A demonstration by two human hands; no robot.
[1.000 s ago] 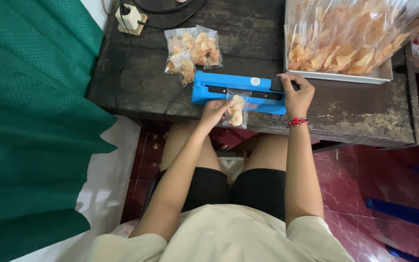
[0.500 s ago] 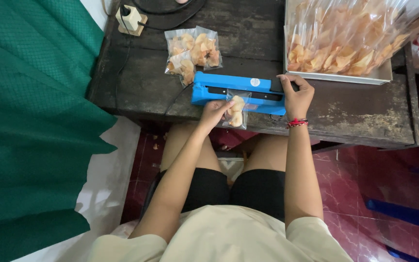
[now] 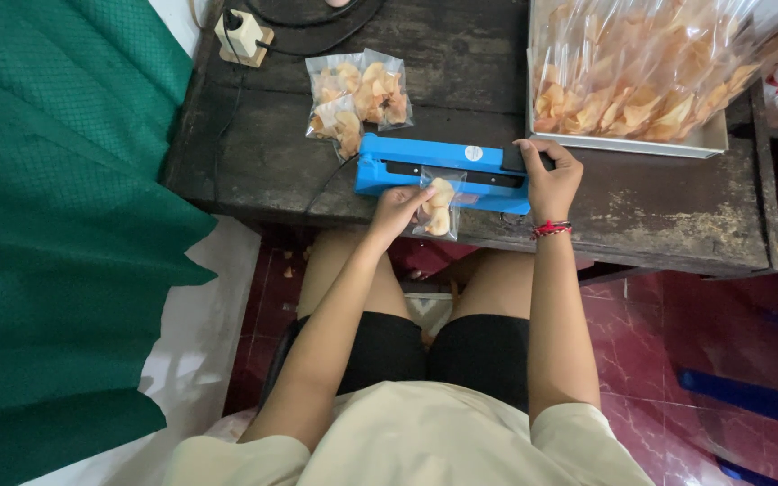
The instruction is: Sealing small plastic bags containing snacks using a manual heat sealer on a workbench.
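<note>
Hands on blue sealer (image 3: 447, 171): left (image 3: 395, 211) gripping snack bag (image 3: 434, 205), right (image 3: 547, 180) on handle.

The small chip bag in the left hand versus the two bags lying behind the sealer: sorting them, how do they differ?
The small chip bag is gripped by the left hand with its top under the blue sealer arm; the two bags lie loose on the wooden table. It hangs over the table's front edge; they lie farther back. All are clear plastic holding orange chips.

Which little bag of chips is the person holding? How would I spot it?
Find the dark wooden table, then the blue sealer at its front edge. The small clear bag hangs from the sealer's front in the left hand, while two other bags lie flat behind it.
</note>
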